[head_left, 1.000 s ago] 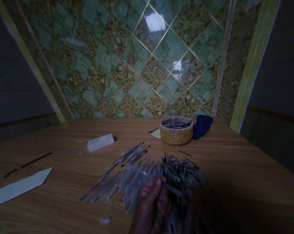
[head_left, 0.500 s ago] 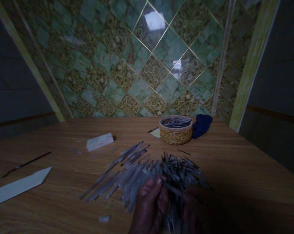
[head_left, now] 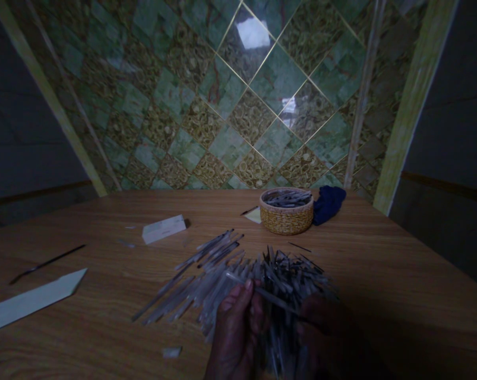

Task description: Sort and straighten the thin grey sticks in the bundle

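Observation:
My left hand is closed, with thumb and fingers pinching a thin, translucent, sleeve-like strip. The strip slants down to the right, its far tip showing past my thumb. My right hand, deep in shadow, is closed at the strip's lower end, where a thin dark piece shows by the fingers. Beneath and beyond both hands spreads a pile of similar thin strips, greyish and clear on the left. On the right lies a tangle of darker pieces.
Behind the pile stands a woven basket full of similar strips, beside a dark blue cloth. A white block, a dark thin stick, a pale flat board and a small whitish scrap lie leftward on the wooden table.
My left hand has shifted slightly left with the strip. The strip's lower end now shows a thin dark piece by my right fingers. The pile looks the same.

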### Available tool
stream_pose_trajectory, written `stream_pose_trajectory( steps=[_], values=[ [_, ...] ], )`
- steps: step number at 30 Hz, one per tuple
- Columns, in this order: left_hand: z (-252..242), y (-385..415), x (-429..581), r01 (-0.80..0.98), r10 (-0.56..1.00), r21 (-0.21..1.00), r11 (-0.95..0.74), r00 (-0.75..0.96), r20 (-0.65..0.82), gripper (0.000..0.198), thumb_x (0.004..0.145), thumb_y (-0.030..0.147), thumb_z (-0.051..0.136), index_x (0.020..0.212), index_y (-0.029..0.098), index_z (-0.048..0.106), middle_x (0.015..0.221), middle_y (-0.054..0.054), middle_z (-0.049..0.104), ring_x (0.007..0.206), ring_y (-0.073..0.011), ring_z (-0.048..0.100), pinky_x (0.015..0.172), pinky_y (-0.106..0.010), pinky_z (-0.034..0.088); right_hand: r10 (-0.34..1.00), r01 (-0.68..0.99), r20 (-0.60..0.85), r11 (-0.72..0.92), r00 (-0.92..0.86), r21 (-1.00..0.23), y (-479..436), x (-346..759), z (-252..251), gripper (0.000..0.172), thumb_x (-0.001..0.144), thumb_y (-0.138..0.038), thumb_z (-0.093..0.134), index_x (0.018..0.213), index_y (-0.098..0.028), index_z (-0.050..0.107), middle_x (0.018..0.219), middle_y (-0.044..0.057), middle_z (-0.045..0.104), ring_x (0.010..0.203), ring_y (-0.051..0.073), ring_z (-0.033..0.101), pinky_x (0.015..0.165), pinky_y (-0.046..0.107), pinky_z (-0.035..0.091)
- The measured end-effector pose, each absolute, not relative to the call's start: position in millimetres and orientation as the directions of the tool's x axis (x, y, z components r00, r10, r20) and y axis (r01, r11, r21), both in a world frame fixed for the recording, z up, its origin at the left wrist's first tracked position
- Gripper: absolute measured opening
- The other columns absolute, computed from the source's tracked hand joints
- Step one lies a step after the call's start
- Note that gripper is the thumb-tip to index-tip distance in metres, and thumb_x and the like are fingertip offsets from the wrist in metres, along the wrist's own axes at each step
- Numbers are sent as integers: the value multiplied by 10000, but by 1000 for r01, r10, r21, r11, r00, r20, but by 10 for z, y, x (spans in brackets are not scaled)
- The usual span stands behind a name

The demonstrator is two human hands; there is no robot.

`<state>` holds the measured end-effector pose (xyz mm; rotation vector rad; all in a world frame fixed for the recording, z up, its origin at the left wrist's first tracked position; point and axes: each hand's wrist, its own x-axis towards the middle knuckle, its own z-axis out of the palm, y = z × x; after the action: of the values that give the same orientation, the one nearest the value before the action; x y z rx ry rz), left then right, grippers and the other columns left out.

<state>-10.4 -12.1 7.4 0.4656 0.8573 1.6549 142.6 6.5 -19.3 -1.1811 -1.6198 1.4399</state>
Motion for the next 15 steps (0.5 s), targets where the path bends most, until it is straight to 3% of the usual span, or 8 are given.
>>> stream_pose_trajectory(
  steps=[5,8,12,15],
  values=[
    [123,-107,-167,-623,927,769,-142,-357,-118,191,704,303,706,743,131,633,391,69,457,320,-24,339,338,-128,270,907,359,-34,131,-419,-924,68,1438,-220,134,720,-286,422,661,-188,494,527,-34,513,363,77,464,358,187,308],
    [137,-98,-181,-625,920,771,-121,-363,-149,218,668,320,733,707,134,624,380,71,446,319,-25,337,340,-127,278,926,366,-19,129,-376,-922,64,1453,-203,157,722,-290,400,707,-184,515,564,-24,528,368,79,464,354,193,306],
    [107,-96,-149,-593,942,796,-118,-321,-99,226,697,340,705,676,135,614,362,69,430,304,-24,308,328,-132,251,948,189,-70,-11,-312,-982,52,1466,-124,261,678,-315,424,866,-190,555,630,-19,592,429,104,523,402,211,363],
    [72,-104,-120,-578,957,809,-109,-280,-71,200,715,322,693,678,143,611,374,63,444,326,-30,332,349,-134,259,928,27,-135,-134,-348,-991,52,1447,-70,280,618,-342,476,840,-179,527,650,-9,626,410,115,550,396,217,366]
  ],
)
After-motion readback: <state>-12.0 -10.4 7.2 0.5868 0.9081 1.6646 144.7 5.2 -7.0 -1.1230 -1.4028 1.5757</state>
